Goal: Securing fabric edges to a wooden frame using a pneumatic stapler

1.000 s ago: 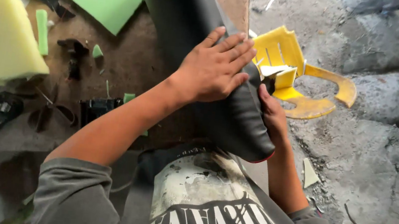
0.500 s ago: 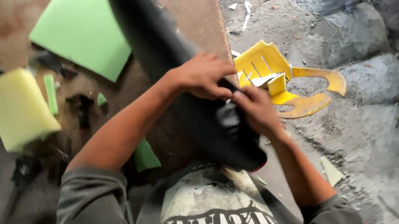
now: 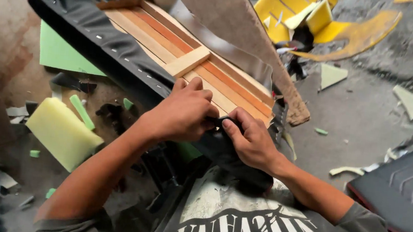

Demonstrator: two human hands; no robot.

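Left hand (image 3: 182, 112) sits knuckles-up on the near end of a long wooden frame (image 3: 183, 51), fingers curled down over black cover material (image 3: 105, 47) and pinching it at the frame's edge. Right hand (image 3: 249, 139) is just beside it, fingertips meeting the left hand's, thumb and fingers closed on the same black material where it wraps round the near end. Both hands grip the cover; neither is open.

Frame lies diagonally, far end up-left, near end against the person's chest. Underside faces up: pale and reddish slats running lengthwise, one pale cross block (image 3: 188, 61) across them about midway. Black cover is folded over the left long edge, with a row of small light staples along it. Grey, shinier strip of cover (image 3: 210, 36) stands up along the right long edge.

Under the frame: brown board (image 3: 256, 39) with a ragged right edge, resting on the concrete floor (image 3: 357, 112).

Surroundings:
- green foam sheet (image 3: 68, 12), upper left, partly under the frame
- yellow foam block (image 3: 62, 133), left of the left forearm, with a small green foam stick (image 3: 81, 112) touching its top edge
- broken yellow plastic pieces (image 3: 306, 13), top right
- black padded seat panel (image 3: 408, 191) with stitched chevrons, right edge
- foam scraps and dark offcuts scattered on the floor at left
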